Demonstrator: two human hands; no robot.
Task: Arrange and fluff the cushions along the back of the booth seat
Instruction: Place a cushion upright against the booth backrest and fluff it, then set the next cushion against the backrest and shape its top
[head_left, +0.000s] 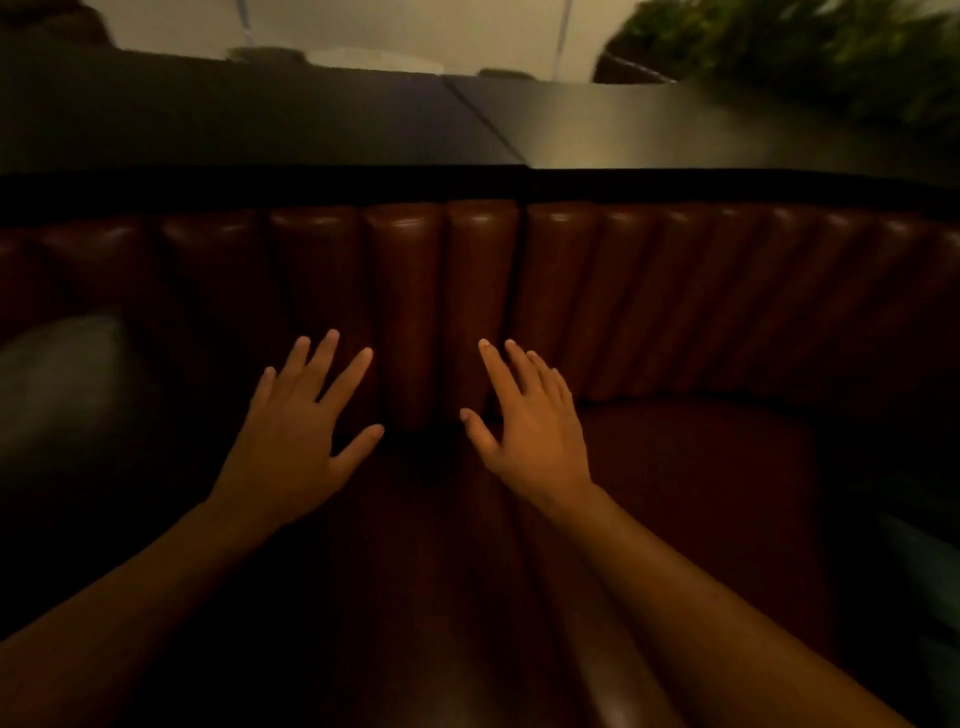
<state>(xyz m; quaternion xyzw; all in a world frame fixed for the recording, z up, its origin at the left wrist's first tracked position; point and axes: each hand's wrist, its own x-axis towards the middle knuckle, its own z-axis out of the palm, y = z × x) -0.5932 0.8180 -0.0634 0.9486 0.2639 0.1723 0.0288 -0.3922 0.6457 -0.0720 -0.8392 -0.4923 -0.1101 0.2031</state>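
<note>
Cushion (57, 384), gray and blurry, sits at the far left against the red booth back (405, 291). Our left hand (296, 441) and right hand (530, 436) reach over the seat (696, 467) with fingers spread wide, holding nothing. Open seat lies between our hands and the cushion. A dark ledge (675, 124) runs along the top edge.

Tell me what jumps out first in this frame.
Two open hands, left hand and right hand, fingers spread, reach toward the channel-tufted brown leather backrest at centre. A grey cushion sits blurred at far left; a dark ledge runs above the backrest.
</note>
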